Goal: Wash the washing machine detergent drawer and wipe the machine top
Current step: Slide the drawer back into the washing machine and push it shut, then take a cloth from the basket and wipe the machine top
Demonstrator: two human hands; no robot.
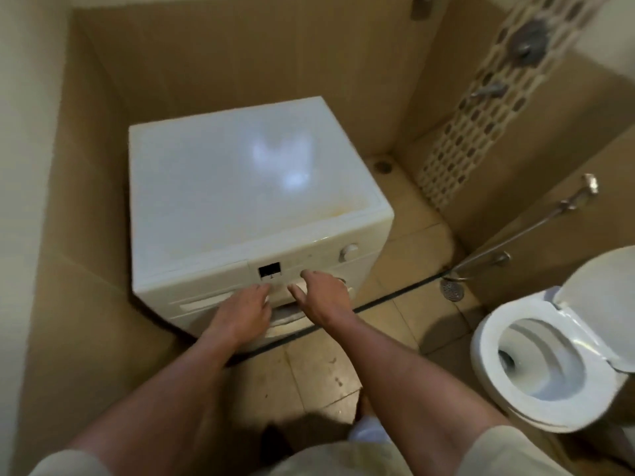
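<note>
Both arms are stretched out to the front of the washing machine (311,247). The left hand (244,309) has a loose, open grip: fingers fairly straight, nothing held, tips at the control panel just below the small dark display (269,269). The right hand (323,297) is open-gripped too, thumb spread wide from the fingers, holding nothing. It hovers at the panel right of the display, and whether it touches is hard to tell in the blur.

The detergent drawer (199,291) sits shut in the left part of the panel, just left of the left hand's fingertips. The machine top (223,180) lies beyond both hands, white and bare, with a pale glare on it. A round dial (348,252) sits up and right of the right hand.

Off to the right, well apart, stands a toilet (488,359) with its seat up, a spray hose (515,237) on the wall behind it and a floor drain (452,291) below.
</note>
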